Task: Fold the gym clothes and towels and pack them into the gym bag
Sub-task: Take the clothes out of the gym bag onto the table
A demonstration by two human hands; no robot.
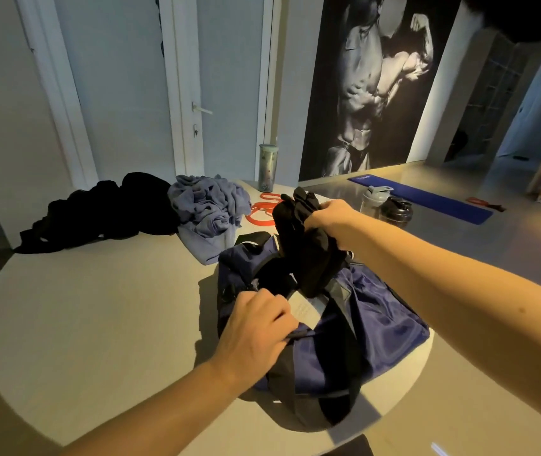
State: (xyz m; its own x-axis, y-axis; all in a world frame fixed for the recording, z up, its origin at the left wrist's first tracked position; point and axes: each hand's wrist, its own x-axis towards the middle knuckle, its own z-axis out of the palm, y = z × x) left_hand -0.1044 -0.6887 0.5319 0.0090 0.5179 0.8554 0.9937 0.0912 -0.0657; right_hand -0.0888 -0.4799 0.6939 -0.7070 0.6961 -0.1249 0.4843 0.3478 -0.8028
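Near right on the pale round table (97,307), a navy gym bag (387,324) with black straps, mouth gaping upward. Right grip (328,218) curled tight round the top of a bundled black garment (305,258), held upright with its lower end dipping into the bag's opening. Left grip (256,327) pinching the bag's near edge, fingers curled into the fabric, thumb side hidden.

Farther back on the table, well apart from the bag, a heap of crumpled black clothes (104,209). Touching it on the right, a rumpled grey-blue cloth (206,209), towel or garment not clear, one flat corner reaching close to the bag's far end. Behind that, orange-red resistance bands (262,213) in loose loops, and a tall lidded tumbler (267,167) upright near the wall. Just past the right grip, a clear shaker bottle (372,200) and a dark shaker bottle (395,212) side by side. Beyond them, lying flat, a blue mat (433,204).
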